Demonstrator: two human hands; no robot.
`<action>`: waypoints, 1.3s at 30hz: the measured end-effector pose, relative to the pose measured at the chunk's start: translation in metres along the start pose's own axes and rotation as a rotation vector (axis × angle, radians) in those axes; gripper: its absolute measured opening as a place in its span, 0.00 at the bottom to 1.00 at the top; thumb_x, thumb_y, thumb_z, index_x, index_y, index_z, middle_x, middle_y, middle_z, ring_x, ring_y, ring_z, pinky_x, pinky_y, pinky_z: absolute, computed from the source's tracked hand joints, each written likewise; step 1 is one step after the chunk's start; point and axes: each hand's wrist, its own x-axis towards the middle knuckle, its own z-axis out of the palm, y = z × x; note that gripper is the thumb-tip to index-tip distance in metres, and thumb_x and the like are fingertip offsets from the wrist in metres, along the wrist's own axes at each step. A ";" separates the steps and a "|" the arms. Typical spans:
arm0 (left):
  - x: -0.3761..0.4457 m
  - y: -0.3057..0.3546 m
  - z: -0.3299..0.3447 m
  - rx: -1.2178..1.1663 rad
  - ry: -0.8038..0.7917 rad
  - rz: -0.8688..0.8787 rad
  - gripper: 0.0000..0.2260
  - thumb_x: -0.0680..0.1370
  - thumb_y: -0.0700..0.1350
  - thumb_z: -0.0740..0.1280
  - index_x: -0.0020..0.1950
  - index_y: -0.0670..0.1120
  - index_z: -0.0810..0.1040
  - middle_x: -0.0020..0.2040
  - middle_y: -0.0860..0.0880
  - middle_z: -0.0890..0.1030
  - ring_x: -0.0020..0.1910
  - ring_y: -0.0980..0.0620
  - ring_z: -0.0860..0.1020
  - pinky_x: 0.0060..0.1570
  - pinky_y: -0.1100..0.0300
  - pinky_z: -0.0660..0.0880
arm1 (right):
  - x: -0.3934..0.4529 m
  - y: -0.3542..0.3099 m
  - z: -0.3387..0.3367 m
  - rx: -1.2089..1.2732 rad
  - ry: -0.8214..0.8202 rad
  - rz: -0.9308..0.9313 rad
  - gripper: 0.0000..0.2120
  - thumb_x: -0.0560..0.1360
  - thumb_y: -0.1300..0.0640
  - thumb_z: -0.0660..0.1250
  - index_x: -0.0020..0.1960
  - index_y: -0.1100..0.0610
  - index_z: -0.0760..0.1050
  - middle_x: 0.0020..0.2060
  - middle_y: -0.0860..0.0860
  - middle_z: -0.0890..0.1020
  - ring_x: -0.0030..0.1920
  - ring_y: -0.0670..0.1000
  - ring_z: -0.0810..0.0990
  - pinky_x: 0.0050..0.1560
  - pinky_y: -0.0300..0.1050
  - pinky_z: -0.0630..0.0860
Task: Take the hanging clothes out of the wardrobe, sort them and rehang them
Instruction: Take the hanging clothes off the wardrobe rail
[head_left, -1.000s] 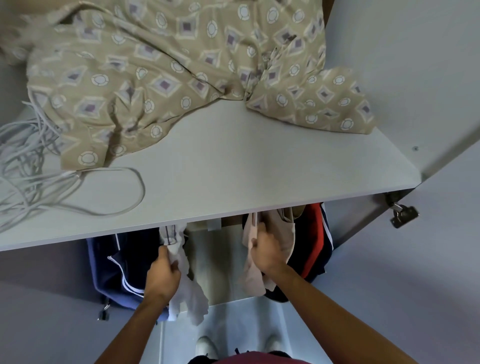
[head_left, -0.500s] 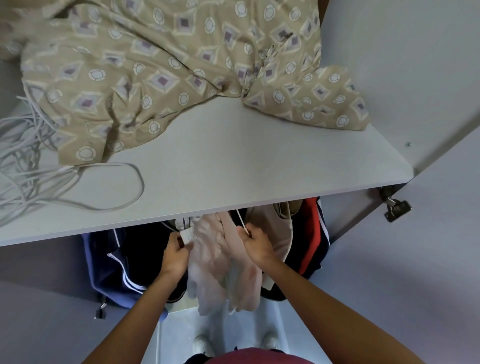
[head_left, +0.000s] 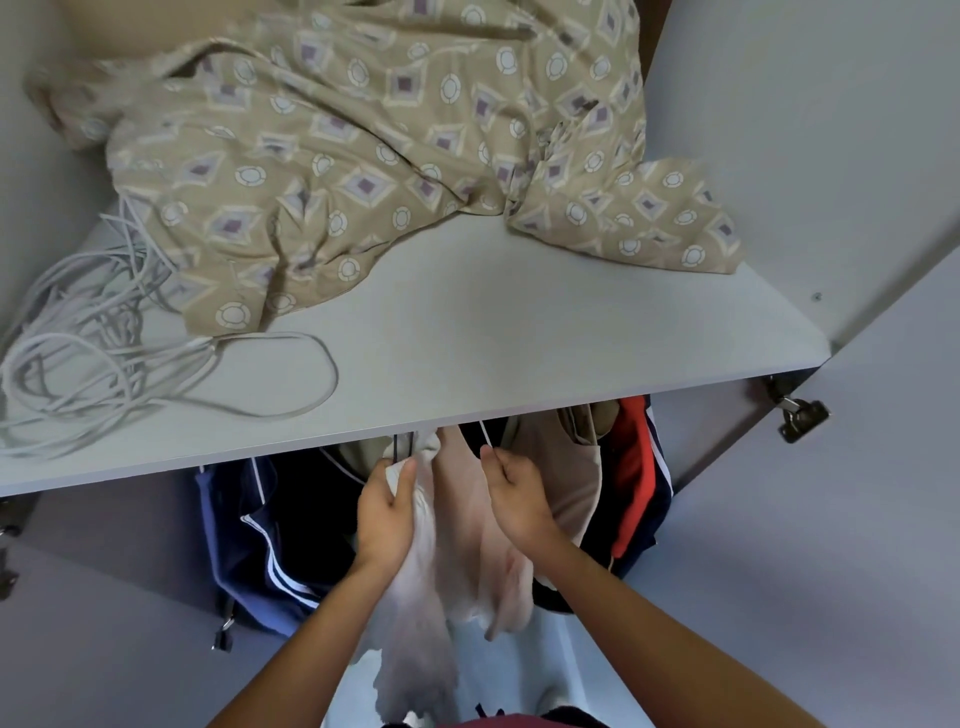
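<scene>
Wardrobe shelf (head_left: 519, 353) above, hanging clothes below, both hands on garments.

Patterned beige bedding (head_left: 374, 135) and a coil of white cord (head_left: 104, 364) lie on the shelf. Beneath it hang a navy striped jacket (head_left: 280, 540), a pale pink garment (head_left: 483, 561) and a red-and-navy top (head_left: 636, 478). Left hand (head_left: 387, 514) grips a white garment (head_left: 415, 623); right hand (head_left: 514, 493) pinches the pink one at its top.

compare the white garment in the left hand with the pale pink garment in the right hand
The white garment hangs lower than the pale pink garment. The left hand grips the white one's bunched cloth; the right hand pinches the pink one's thin strap. Both hang under the white wardrobe shelf.
</scene>
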 end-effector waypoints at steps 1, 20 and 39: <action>0.000 0.001 -0.002 -0.007 0.022 0.019 0.09 0.85 0.48 0.65 0.56 0.43 0.80 0.48 0.47 0.85 0.50 0.51 0.84 0.53 0.54 0.78 | -0.003 -0.001 0.000 0.014 0.010 -0.006 0.23 0.86 0.51 0.61 0.33 0.50 0.60 0.25 0.43 0.64 0.29 0.44 0.64 0.36 0.47 0.64; -0.158 0.017 0.009 0.089 0.177 0.081 0.14 0.84 0.47 0.67 0.40 0.50 0.71 0.30 0.59 0.75 0.30 0.59 0.71 0.33 0.69 0.69 | -0.103 0.016 -0.063 0.081 -0.237 -0.023 0.25 0.86 0.51 0.61 0.29 0.46 0.65 0.25 0.43 0.66 0.29 0.44 0.66 0.34 0.47 0.62; -0.524 -0.074 -0.103 0.181 0.637 -0.194 0.21 0.81 0.66 0.62 0.42 0.49 0.73 0.31 0.50 0.73 0.32 0.57 0.70 0.38 0.50 0.73 | -0.403 0.059 0.000 -0.003 -0.755 -0.191 0.22 0.84 0.53 0.63 0.34 0.55 0.61 0.27 0.48 0.63 0.31 0.45 0.63 0.34 0.48 0.64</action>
